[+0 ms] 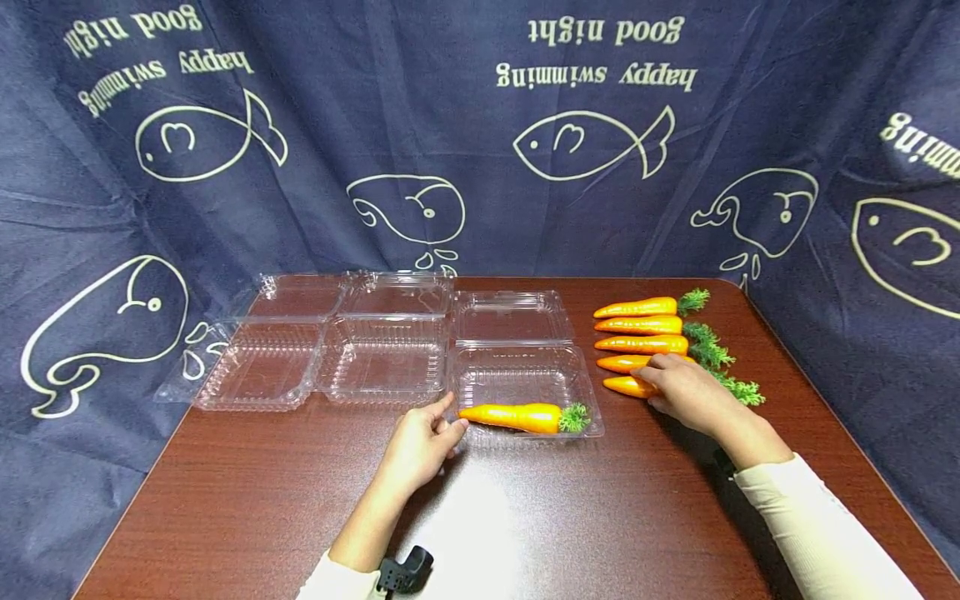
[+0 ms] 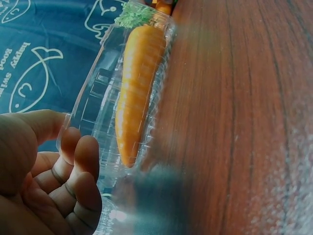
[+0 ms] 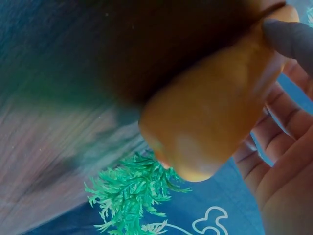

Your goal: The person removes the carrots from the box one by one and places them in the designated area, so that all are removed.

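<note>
My left hand [image 1: 416, 450] pinches the left rim of a clear plastic clamshell box [image 1: 588, 387], whose lid lies open toward the back. Along the front of that box lies an orange toy carrot [image 1: 517, 417], its tip toward the left hand and its green leaves to the right. At the right of the table, my right hand [image 1: 693, 398] grips the nearest carrot [image 1: 622, 386] of a row. In the right wrist view the thumb presses on this carrot [image 3: 205, 107], and its green leaves [image 3: 134, 191] hang at the thick end.
Several more carrots [image 1: 641, 344] lie side by side behind the gripped one, tips to the left. Two other clear boxes [image 1: 384, 392] [image 1: 251, 406] stand with lids open left of the first. A blue printed cloth [image 1: 480, 225] rises behind the brown table [image 1: 300, 492].
</note>
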### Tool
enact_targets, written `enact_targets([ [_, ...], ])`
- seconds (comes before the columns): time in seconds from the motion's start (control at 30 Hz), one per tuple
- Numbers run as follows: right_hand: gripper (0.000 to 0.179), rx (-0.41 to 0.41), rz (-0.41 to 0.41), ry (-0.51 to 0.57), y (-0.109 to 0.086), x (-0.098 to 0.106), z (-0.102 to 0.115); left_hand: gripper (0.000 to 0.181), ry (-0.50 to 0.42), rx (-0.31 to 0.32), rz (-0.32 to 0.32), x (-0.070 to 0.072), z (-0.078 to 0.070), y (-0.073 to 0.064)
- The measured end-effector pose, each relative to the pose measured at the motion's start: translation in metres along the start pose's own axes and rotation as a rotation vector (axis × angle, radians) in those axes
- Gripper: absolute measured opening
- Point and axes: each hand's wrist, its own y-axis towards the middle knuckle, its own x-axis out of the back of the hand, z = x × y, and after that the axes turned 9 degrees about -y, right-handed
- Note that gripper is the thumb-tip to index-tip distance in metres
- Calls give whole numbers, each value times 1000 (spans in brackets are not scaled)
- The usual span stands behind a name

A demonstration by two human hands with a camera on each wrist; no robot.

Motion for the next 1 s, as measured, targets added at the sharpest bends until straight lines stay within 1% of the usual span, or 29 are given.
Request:
enact_targets([
  [0.13, 44, -10, 14, 6, 0, 3, 0, 53, 1, 7, -3, 0, 0, 0],
  [0.37, 44, -6, -29, 10, 9, 10, 2, 53, 0, -8, -12, -1, 1, 0],
  [0.53, 39, 23, -60, 57, 22, 18, 9, 52, 15, -13, -23, -1, 2, 1],
  [0.73, 37, 74, -76, 157, 40, 27, 23, 52, 26, -13, -28, -1, 3, 0],
  [0.9, 36, 52, -57, 188, 51, 35, 35, 53, 21, -2, -28, -1, 3, 1],
  [1.0, 37, 50, -36, 236, 60, 39, 42, 53, 12, 4, -24, -1, 2, 1],
])
